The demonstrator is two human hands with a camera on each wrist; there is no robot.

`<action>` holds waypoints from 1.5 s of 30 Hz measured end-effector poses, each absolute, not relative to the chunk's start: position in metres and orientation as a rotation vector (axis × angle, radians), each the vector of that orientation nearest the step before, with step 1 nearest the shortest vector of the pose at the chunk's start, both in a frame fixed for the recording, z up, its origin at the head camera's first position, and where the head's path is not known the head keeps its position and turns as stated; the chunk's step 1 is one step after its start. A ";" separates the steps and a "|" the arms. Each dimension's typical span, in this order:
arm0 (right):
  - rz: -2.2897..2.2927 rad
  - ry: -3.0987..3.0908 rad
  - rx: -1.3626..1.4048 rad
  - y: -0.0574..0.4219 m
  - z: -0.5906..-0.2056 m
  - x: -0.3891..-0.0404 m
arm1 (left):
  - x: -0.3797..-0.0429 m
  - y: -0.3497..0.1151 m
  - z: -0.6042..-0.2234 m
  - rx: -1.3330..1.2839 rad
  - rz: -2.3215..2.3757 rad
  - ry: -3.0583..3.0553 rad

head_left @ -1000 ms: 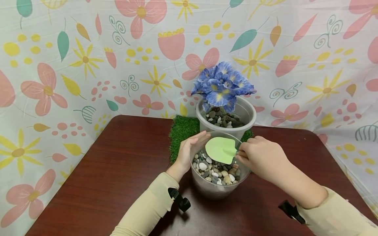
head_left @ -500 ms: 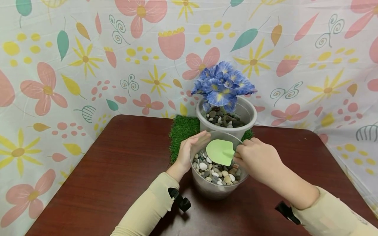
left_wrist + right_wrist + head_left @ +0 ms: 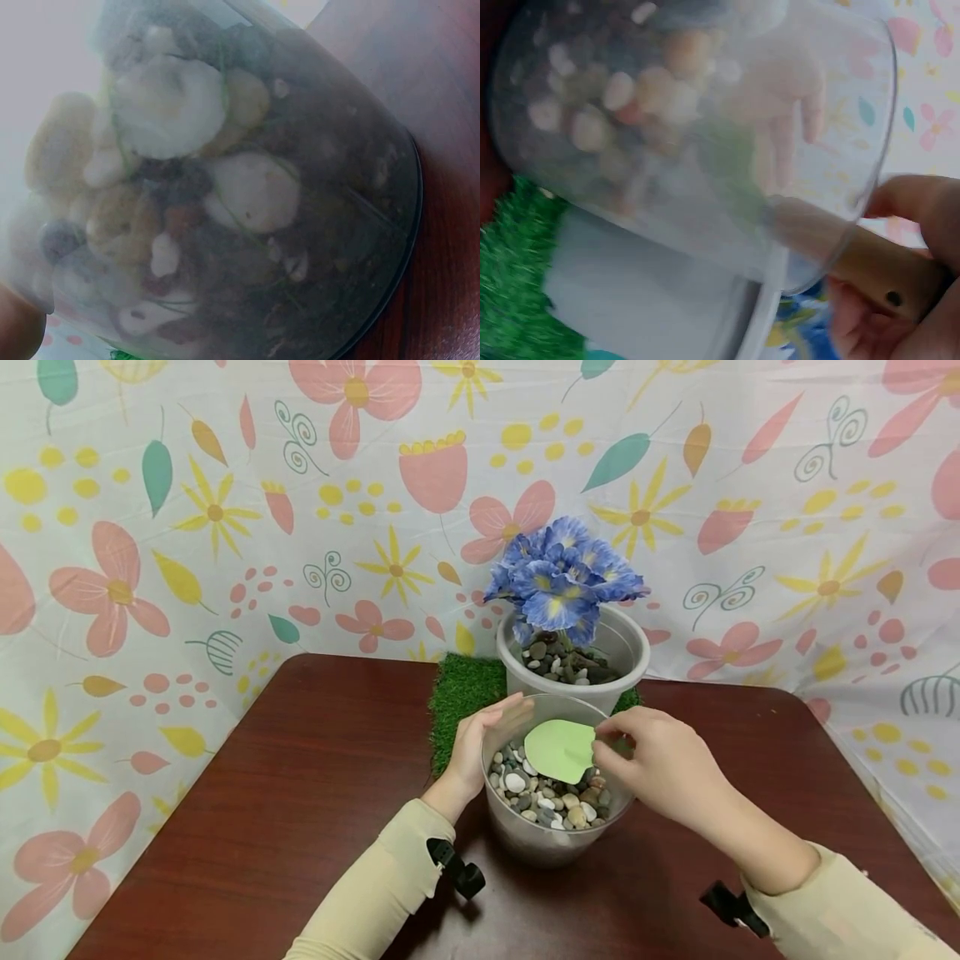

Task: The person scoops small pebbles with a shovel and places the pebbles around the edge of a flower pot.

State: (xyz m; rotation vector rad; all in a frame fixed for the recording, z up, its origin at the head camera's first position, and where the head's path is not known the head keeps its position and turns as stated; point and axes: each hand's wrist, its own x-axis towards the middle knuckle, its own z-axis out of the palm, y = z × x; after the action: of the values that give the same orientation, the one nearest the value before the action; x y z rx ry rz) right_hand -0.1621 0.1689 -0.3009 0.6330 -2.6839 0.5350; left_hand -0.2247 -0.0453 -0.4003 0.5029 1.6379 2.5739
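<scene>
A clear plastic bucket (image 3: 536, 850) stands on the table, partly filled with mixed pebbles (image 3: 551, 802). My left hand (image 3: 468, 756) rests against its left side, fingers straight along the wall near the rim. Inside the bucket, the pale green blade of a small trowel (image 3: 555, 752) lies over the pebbles at the back. My right hand (image 3: 663, 764) is at the bucket's right rim, thumb and fingers about the trowel's wooden handle (image 3: 877, 274), which slants up over the rim in the right wrist view. Cloudy plastic veils the stones (image 3: 169, 105) in the left wrist view.
Right behind the bucket is a white pot (image 3: 573, 689) with blue flowers (image 3: 562, 581) and stones, on an artificial grass mat (image 3: 461, 693). The dark red-brown table (image 3: 300, 777) extends to both sides. A floral-print cloth (image 3: 262, 568) hangs behind.
The trowel blade has sunk slightly lower inside the bucket. My right hand has shifted a little left, and its thumb and forefinger have spread apart. My left hand has stayed in place.
</scene>
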 end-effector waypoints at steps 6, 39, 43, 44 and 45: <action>0.812 -2.477 0.543 0.178 -0.320 -0.157 | -0.224 -0.046 -0.400 0.515 2.558 1.651; 0.222 -2.770 0.685 0.184 -0.304 -0.148 | -0.225 -0.045 -0.400 0.537 2.557 1.666; 0.285 -2.843 0.762 0.185 -0.302 -0.151 | -0.225 -0.046 -0.401 0.533 2.571 1.644; 0.304 -2.846 0.781 0.186 -0.302 -0.151 | -0.225 -0.045 -0.401 0.530 2.573 1.638; 0.321 -2.843 0.802 0.187 -0.303 -0.150 | -0.224 -0.045 -0.401 0.525 2.576 1.631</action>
State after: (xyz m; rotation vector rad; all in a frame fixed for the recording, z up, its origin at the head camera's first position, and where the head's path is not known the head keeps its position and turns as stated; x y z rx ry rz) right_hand -0.1505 0.1868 -0.3029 0.8018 -2.8429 0.3210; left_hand -0.2244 -0.0450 -0.4008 0.5250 1.6315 2.5755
